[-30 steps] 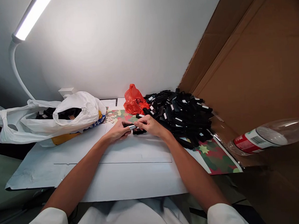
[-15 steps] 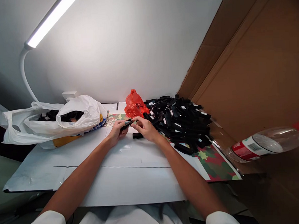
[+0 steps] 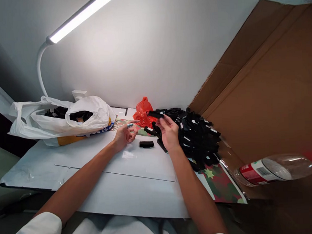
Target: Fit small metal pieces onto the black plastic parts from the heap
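My left hand (image 3: 123, 135) is above the white table top with its index finger stretched out. A slim silvery object (image 3: 130, 125) is held in it; its kind is too small to tell. In my right hand (image 3: 169, 132), thumb and fingers pinch one end of a long black plastic piece (image 3: 155, 114), raised in front of the red bag. A second black plastic piece (image 3: 146, 144) lies on the table between my two hands. Just behind and right of my right hand is a heap of similar black pieces (image 3: 198, 136), some with white labels.
A white plastic bag (image 3: 93, 109) with black pieces inside stands at the left. Behind the hands sits a red plastic bag (image 3: 143, 109), with small pale bits (image 3: 117, 125) near it. A clear bottle (image 3: 272, 169) and cardboard (image 3: 268, 77) are at the right. A lamp (image 3: 76, 20) shines above.
My hands have come apart. The right hand has moved up and right with the black piece, while the left keeps the silvery object and its index finger has stretched out. The view has shifted slightly.
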Demonstrator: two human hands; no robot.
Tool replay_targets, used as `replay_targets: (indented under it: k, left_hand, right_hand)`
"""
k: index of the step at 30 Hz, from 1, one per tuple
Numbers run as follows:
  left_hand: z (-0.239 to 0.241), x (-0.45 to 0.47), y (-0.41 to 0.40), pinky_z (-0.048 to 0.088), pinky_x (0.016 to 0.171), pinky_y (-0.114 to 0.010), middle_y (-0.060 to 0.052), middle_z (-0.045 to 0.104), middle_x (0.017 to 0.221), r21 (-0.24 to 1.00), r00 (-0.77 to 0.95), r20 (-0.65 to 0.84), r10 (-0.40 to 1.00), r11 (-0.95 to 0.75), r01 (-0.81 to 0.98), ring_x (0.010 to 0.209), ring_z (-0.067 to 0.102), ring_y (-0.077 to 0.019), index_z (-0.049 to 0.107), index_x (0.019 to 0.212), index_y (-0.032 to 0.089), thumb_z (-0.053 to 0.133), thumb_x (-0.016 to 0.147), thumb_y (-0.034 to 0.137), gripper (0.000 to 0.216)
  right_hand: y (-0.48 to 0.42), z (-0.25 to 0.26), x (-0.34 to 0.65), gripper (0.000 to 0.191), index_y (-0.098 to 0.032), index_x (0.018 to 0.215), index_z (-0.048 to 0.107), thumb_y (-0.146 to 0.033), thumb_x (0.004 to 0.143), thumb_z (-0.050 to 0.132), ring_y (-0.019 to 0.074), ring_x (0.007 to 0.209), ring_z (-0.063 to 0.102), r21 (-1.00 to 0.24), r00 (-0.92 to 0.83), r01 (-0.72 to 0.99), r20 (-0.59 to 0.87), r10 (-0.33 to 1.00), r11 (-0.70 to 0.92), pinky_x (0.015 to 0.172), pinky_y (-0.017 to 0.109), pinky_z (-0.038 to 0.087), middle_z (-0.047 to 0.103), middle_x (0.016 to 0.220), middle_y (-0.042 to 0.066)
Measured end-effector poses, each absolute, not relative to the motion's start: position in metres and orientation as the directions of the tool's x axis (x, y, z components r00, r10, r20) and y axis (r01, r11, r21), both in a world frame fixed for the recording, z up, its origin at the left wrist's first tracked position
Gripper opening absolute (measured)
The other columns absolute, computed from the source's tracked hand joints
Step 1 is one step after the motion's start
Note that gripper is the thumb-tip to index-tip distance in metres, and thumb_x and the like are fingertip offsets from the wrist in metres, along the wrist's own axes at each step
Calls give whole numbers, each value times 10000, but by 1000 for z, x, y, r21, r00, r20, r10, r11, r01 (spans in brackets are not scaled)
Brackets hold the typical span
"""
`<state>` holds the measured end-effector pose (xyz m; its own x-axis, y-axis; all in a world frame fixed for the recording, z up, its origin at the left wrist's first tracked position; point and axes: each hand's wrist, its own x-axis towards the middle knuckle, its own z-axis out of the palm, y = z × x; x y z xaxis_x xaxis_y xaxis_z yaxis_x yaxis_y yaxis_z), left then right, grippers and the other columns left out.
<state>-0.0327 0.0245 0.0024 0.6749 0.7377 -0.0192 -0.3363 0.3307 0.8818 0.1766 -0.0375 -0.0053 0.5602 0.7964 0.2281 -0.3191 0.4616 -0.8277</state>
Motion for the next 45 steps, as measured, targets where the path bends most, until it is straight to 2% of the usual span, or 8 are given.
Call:
replay_targets:
  k: [7, 12, 16, 22, 30, 36, 40, 45]
  left_hand:
    - [0, -28, 22, 185, 378, -201, 47, 516, 607, 939, 623, -80, 778, 268, -214, 379, 329, -63, 676, 1062, 163, 666, 769, 429, 396]
    - [-3, -21, 13, 267, 440, -216, 25, 554, 677, 996, 658, 44, 752, -82, 28, 453, 393, -73, 710, 980, 160, 701, 798, 418, 315]
    - [-5, -22, 1, 469, 692, -257, -47, 651, 1038, 831, 719, 246, 650, -523, 188, 784, 580, -147, 750, 1130, 228, 795, 780, 346, 372]
    - [-15, -25, -3, 492, 803, -319, -91, 626, 1147, 665, 803, 282, 525, -710, 231, 931, 611, -222, 730, 1106, 217, 744, 750, 167, 359]
    - [-20, -24, 0, 412, 702, -288, -25, 665, 889, 806, 713, 273, 646, -558, 197, 789, 580, -184, 625, 955, 211, 583, 819, 124, 167]
    - [-18, -17, 9, 380, 571, -226, 20, 639, 777, 991, 570, 128, 811, -122, -50, 602, 515, -119, 569, 1006, 214, 578, 775, 147, 241]
    - [-7, -16, 10, 284, 450, -200, 45, 568, 749, 951, 520, -101, 848, 236, -201, 485, 453, -85, 565, 1086, 231, 683, 775, 268, 335]
    - [-1, -15, 6, 261, 454, -165, 53, 545, 793, 882, 506, -141, 851, 341, -327, 503, 427, -41, 547, 1093, 231, 774, 756, 318, 415]
  right_hand:
    - [-36, -1, 185, 180, -233, 1091, 723, -336, 944, 732, 160, 1184, 724, -710, 578, -545, 68, 813, 446, 1096, 358, 592, 760, 1220, 47]
    - [-36, -7, 180, 242, -226, 1042, 715, -282, 821, 796, 170, 967, 767, -812, 523, -466, 67, 850, 351, 900, 333, 655, 783, 1103, 41]
    - [-37, -7, 179, 257, -203, 948, 708, -315, 741, 813, 148, 732, 723, -874, 509, -391, 56, 859, 288, 667, 268, 630, 760, 887, 24]
    - [-38, -10, 168, 323, -171, 901, 715, -403, 692, 797, 136, 619, 646, -956, 458, -206, 97, 884, 211, 526, 247, 566, 712, 779, 19]
    - [-41, -12, 162, 321, -172, 895, 718, -444, 732, 762, 148, 598, 633, -982, 327, -1, 181, 928, 191, 478, 241, 502, 716, 762, 30]
    - [-44, -6, 167, 298, -188, 898, 725, -460, 776, 732, 187, 703, 658, -961, 312, 141, 272, 910, 239, 493, 257, 503, 727, 824, 57]
    - [-49, 15, 175, 275, -190, 902, 726, -447, 805, 707, 174, 695, 634, -931, 353, 230, 350, 868, 282, 517, 263, 487, 709, 842, 52]
    - [-87, 56, 167, 263, -197, 921, 751, -452, 906, 688, 127, 562, 504, -956, 140, 199, 246, 959, 216, 480, 266, 384, 680, 770, 29]
